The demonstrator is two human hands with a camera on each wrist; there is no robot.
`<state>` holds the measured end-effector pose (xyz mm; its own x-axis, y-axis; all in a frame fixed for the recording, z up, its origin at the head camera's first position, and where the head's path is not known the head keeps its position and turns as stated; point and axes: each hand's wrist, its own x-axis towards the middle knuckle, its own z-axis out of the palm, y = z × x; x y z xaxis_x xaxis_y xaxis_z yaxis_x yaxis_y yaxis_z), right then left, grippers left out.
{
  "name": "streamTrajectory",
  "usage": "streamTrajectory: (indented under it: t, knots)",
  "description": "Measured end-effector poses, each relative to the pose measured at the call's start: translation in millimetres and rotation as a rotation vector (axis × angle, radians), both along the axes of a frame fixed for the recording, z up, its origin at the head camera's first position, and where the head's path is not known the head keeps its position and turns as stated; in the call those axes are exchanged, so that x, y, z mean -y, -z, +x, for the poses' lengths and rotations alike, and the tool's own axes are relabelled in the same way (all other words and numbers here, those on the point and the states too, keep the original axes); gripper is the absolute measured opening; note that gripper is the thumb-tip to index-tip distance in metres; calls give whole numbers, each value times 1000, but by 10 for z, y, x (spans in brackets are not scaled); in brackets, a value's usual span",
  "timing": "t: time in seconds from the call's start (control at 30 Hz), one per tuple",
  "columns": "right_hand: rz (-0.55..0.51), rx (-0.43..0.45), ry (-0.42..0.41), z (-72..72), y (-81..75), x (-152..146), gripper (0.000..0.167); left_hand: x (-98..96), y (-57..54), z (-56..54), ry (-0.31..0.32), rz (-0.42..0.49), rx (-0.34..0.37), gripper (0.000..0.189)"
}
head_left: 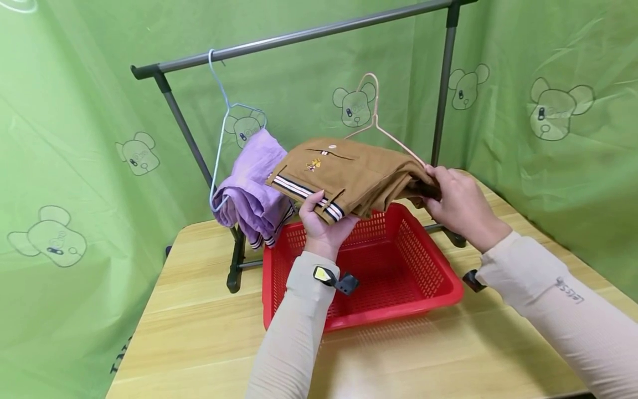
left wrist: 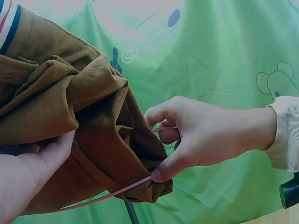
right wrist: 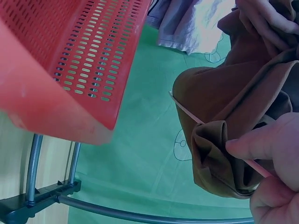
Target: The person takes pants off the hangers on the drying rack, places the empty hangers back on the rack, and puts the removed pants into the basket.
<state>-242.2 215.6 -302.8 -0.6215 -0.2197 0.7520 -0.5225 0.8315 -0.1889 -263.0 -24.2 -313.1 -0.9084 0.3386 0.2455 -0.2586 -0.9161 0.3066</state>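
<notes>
Brown trousers [head_left: 369, 166] with a striped waistband are draped over a pink wire hanger [head_left: 376, 102]. The hanger's hook points up, below the rail. My left hand [head_left: 324, 227] grips the trousers at the waistband, thumb on top and fingers underneath. At the other end, my right hand [head_left: 461, 202] pinches the hanger's corner with the bunched cloth. The left wrist view shows my right hand [left wrist: 201, 135] with thumb and fingers around the pink wire. Under the right thumb in the right wrist view, brown cloth [right wrist: 210, 144] lies folded over the wire.
A purple garment [head_left: 254, 177] hangs from a blue hanger [head_left: 222, 94] on the left of the metal rail [head_left: 309, 36]. Below my hands, a red perforated basket [head_left: 389, 316] stands on the wooden table [head_left: 199, 327]. A green printed curtain [head_left: 70, 177] surrounds the table.
</notes>
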Motion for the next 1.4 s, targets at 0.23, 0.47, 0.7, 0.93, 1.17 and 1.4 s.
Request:
streamTrajectory:
  t: [0.23,0.47,0.7,0.93,1.17,1.4]
  knots:
    - [-1,22,12,6,-11,4,53,23,1,7,11,6,0,83]
    - [3,19,19,-13,12,-21,53,31,6,-1,6,17,7,81]
    - [5,47,35,-11,3,-49,52,39,-9,-10,12,27,4,76]
    - [14,63,40,6,4,-79,51,43,-1,-5,7,5,-12,80]
    - [14,27,19,-10,12,-87,50,60,12,1,9,10,-14,80]
    - [14,15,13,-14,26,-112,49,76,-8,24,-3,-14,-29,83]
